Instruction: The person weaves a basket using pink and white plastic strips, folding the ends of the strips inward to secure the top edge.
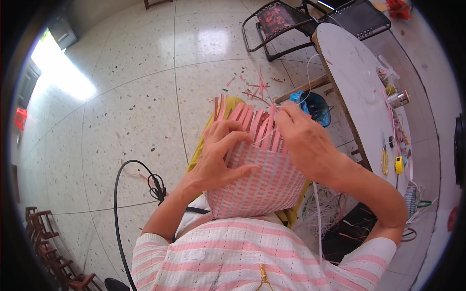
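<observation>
A half-woven basket [257, 186] in pink and white plastic strips rests on my lap, its open edge away from me. Loose pink strips [262, 127] stand up along that edge. My left hand [219, 153] grips the basket's left side, its fingers bent over the edge and its thumb spread across the weave. At the far right of the edge, my right hand [303, 136] has its fingers pinched together around a thin white strip [264, 139] that runs between both hands. The right fingertips are partly hidden among the upright strips.
At the right stands a white table [354, 72] with a yellow tape measure [399, 165], scissors [385, 162] and a can [399, 99]. A blue-lined bin [318, 109] sits beside it. Strip scraps litter the floor. A folding chair [279, 24] is beyond; a black cable [116, 213] loops at left.
</observation>
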The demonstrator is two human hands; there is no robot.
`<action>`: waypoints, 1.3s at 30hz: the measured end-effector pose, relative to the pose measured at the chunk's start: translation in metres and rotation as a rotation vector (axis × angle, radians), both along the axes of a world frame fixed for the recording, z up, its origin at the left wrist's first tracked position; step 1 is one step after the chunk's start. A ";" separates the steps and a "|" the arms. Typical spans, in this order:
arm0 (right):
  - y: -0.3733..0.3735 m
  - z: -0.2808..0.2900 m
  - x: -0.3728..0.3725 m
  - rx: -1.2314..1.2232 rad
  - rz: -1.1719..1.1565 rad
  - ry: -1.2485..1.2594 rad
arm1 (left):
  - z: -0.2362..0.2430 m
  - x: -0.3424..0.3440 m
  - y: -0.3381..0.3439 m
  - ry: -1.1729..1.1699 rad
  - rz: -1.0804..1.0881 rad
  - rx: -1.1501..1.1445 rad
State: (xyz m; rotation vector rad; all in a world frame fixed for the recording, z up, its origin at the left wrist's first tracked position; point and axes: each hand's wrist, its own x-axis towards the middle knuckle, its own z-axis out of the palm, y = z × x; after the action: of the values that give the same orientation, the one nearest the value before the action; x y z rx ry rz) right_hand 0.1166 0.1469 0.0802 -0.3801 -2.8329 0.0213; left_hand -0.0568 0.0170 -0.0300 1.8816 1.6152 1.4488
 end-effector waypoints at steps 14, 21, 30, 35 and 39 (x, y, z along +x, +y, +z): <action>0.053 -0.002 -0.045 -0.567 0.206 -0.522 | 0.000 0.002 -0.003 -0.003 -0.005 0.001; 0.017 0.037 -0.063 0.111 0.415 -0.456 | -0.001 0.002 -0.004 -0.033 -0.027 0.007; -0.017 0.042 -0.065 0.350 0.438 -0.415 | -0.004 0.002 -0.003 -0.039 -0.008 0.072; 0.035 0.034 -0.055 -0.421 -0.047 -0.528 | -0.002 0.002 -0.003 -0.020 -0.019 0.042; 0.053 0.029 -0.036 -1.217 -0.597 -0.653 | -0.002 0.002 -0.005 -0.020 -0.005 0.050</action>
State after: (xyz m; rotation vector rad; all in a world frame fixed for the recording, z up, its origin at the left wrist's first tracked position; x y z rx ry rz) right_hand 0.0810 0.2003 0.1089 -1.6789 -2.7255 1.7852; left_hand -0.0553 0.0122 -0.0316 1.8897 1.5786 1.5147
